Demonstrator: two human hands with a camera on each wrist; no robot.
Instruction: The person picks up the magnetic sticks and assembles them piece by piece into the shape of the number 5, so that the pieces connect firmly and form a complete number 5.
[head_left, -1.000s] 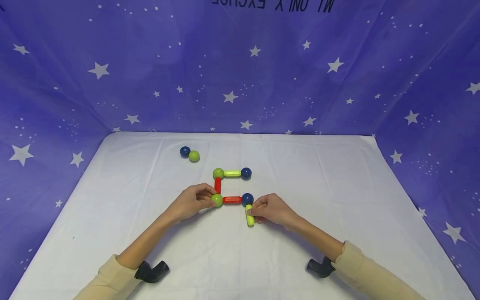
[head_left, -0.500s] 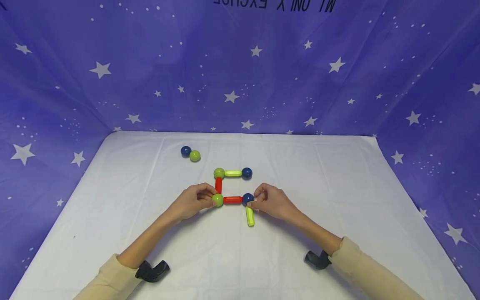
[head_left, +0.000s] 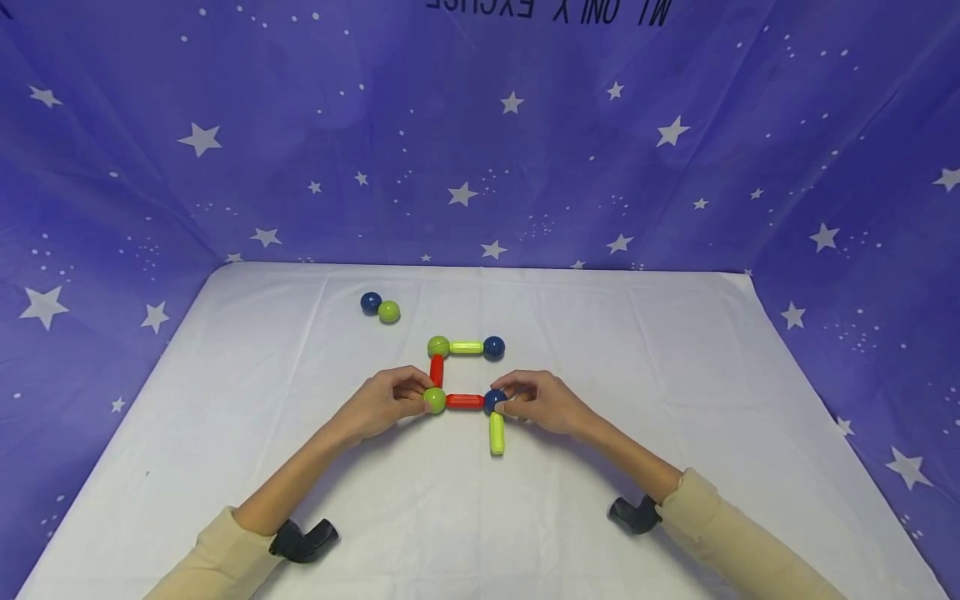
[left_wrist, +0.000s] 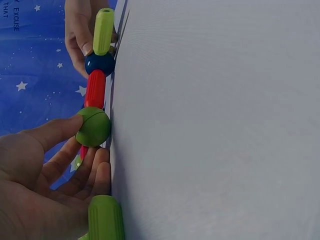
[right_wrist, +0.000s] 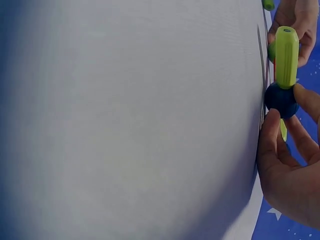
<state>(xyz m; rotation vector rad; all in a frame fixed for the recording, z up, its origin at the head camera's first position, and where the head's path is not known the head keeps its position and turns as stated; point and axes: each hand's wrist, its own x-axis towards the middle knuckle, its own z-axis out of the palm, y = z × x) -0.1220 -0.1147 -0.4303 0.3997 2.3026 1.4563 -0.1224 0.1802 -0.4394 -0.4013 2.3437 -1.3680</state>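
Observation:
In the head view, my left hand pinches a green ball between thumb and fingers. A red magnetic rod joins it to a dark blue ball, which my right hand pinches. From that blue ball a yellow-green rod points towards the near edge. Another red rod runs from the held green ball to a far green ball. A yellow-green rod links that one to a second blue ball.
A loose blue ball and green ball touch each other at the back left of the white-covered table. In the left wrist view a green ridged rod shows by my palm. A starry blue cloth hangs behind.
My right hand has let go of the near yellow-green rod and moved up to pinch the blue ball. That rod has swung slightly, now pointing straighter towards me. My left hand has stayed put.

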